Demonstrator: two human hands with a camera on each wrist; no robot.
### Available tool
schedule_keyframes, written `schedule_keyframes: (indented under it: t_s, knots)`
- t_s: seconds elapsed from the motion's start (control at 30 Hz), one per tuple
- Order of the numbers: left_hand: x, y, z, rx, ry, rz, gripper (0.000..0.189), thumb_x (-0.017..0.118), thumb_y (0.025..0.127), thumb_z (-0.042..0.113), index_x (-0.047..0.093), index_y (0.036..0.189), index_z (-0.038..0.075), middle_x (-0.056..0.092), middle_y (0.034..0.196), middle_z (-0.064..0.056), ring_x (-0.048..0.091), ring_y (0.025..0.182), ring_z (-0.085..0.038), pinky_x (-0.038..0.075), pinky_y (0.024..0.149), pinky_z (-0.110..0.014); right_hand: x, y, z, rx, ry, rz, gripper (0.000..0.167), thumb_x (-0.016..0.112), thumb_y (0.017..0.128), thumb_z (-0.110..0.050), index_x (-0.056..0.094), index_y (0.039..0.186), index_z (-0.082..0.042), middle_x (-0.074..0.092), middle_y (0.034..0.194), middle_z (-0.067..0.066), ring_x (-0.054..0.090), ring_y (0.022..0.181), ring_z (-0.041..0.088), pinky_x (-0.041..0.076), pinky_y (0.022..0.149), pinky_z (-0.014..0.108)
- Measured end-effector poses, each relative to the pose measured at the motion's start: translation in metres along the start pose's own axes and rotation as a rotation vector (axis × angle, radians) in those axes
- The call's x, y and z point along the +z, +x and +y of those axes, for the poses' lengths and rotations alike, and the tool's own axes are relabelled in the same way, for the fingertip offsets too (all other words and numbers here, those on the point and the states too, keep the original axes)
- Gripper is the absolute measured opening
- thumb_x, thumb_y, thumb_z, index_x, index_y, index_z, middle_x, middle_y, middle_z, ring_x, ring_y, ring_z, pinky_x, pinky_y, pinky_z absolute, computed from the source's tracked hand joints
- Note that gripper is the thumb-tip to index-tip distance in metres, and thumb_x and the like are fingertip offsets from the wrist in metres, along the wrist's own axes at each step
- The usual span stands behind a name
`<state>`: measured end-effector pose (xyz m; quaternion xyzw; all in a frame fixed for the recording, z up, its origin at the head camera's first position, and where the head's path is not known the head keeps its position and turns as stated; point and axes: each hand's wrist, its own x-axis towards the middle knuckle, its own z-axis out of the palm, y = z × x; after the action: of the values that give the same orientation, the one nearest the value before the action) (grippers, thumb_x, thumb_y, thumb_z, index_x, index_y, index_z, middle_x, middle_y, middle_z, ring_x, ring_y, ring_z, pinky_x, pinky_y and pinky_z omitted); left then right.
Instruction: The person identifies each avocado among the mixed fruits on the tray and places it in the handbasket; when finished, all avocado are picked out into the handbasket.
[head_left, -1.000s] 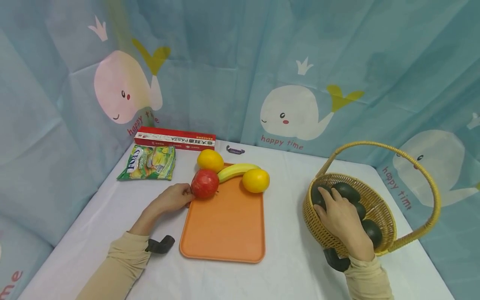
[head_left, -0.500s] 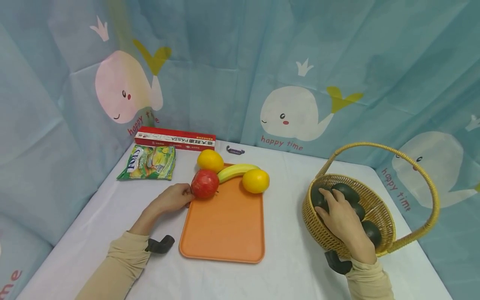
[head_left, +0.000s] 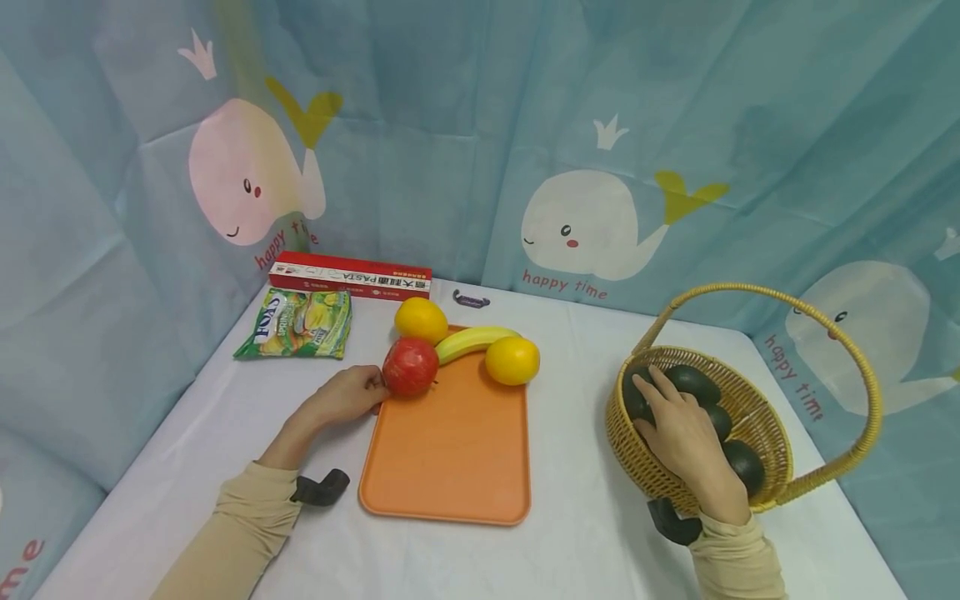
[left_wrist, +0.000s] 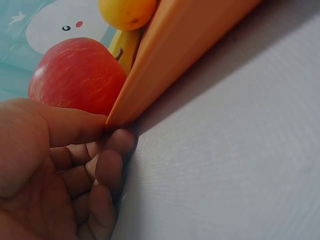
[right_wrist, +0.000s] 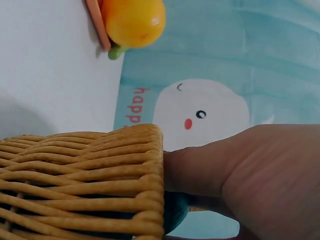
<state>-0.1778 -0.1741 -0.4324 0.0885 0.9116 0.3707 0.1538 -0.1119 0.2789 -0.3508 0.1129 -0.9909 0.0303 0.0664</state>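
My left hand (head_left: pixel 348 396) pinches the left rim of an orange tray (head_left: pixel 450 454) between thumb and fingers. Just beside it, a red apple (head_left: pixel 410 367) sits at the tray's upper left. A banana (head_left: pixel 474 340) lies along the far end, between two yellow lemon-like fruits (head_left: pixel 421 321). At the right, my right hand (head_left: pixel 684 433) reaches into a wicker basket (head_left: pixel 630 450), its fingers over a dark green avocado (head_left: pixel 634 398) and its thumb on the near side. Several avocados lie in the basket. In the right wrist view, the basket wall (right_wrist: pixel 90 185) hides most of the held avocado.
A red pasta box (head_left: pixel 348 277) stands by the back curtain, with a green snack bag (head_left: pixel 300 325) in front of it. A small purple-wrapped item (head_left: pixel 471 300) lies near the back edge. The basket's tall handle (head_left: pixel 847 342) arches up at the right.
My right hand's fingers have shifted slightly over the avocado in the basket. My left hand, the tray and its fruit keep their places.
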Motion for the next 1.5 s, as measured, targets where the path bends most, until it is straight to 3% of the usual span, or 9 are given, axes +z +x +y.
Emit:
schedule_keyframes:
  t_s: [0.4, 0.6, 0.8, 1.17, 1.5]
  knots:
    - [0.0003, 0.0003, 0.0001, 0.004, -0.006, -0.001, 0.016, 0.054, 0.094, 0.018, 0.057, 0.084, 0.006, 0.058, 0.067, -0.002, 0.048, 0.064, -0.015, 0.036, 0.061, -0.028, 0.0015, 0.0, 0.0001, -0.001, 0.002, 0.018, 0.061, 0.074, 0.084, -0.01, 0.05, 0.139, -0.003, 0.039, 0.149, 0.028, 0.053, 0.109, 0.057, 0.047, 0.079, 0.063]
    - [0.0015, 0.0008, -0.0006, 0.0, -0.014, -0.002, 0.016, 0.054, 0.094, 0.018, 0.057, 0.084, 0.006, 0.058, 0.068, -0.003, 0.048, 0.064, -0.016, 0.036, 0.061, -0.029, 0.0002, 0.0004, 0.0006, -0.029, -0.043, 0.034, 0.058, 0.074, 0.084, -0.012, 0.052, 0.138, -0.003, 0.044, 0.146, 0.028, 0.057, 0.102, 0.055, 0.049, 0.073, 0.061]
    - [0.0018, -0.0004, 0.0004, -0.003, -0.013, -0.002, 0.016, 0.054, 0.094, 0.018, 0.057, 0.085, 0.006, 0.058, 0.068, -0.003, 0.048, 0.064, -0.015, 0.036, 0.061, -0.029, -0.0013, 0.0001, 0.0016, -0.044, -0.056, -0.001, 0.057, 0.071, 0.087, -0.012, 0.05, 0.139, -0.003, 0.044, 0.146, 0.028, 0.057, 0.101, 0.055, 0.048, 0.075, 0.062]
    - [0.0, -0.0001, 0.0008, -0.023, -0.024, -0.005, 0.016, 0.054, 0.094, 0.019, 0.057, 0.087, 0.005, 0.058, 0.07, -0.003, 0.049, 0.066, -0.016, 0.037, 0.062, -0.029, 0.004, 0.0, 0.0044, -0.031, -0.024, 0.022, 0.064, 0.073, 0.085, -0.014, 0.046, 0.142, -0.005, 0.039, 0.15, 0.027, 0.056, 0.103, 0.056, 0.047, 0.073, 0.062]
    - [0.002, 0.0009, -0.0007, -0.014, -0.012, -0.001, 0.016, 0.054, 0.094, 0.019, 0.057, 0.084, 0.006, 0.058, 0.068, -0.003, 0.048, 0.065, -0.016, 0.036, 0.062, -0.029, 0.0006, -0.0036, 0.0041, -0.049, -0.003, 0.003, 0.072, 0.076, 0.08, -0.007, 0.042, 0.144, -0.004, 0.032, 0.152, 0.03, 0.056, 0.105, 0.056, 0.046, 0.08, 0.065]
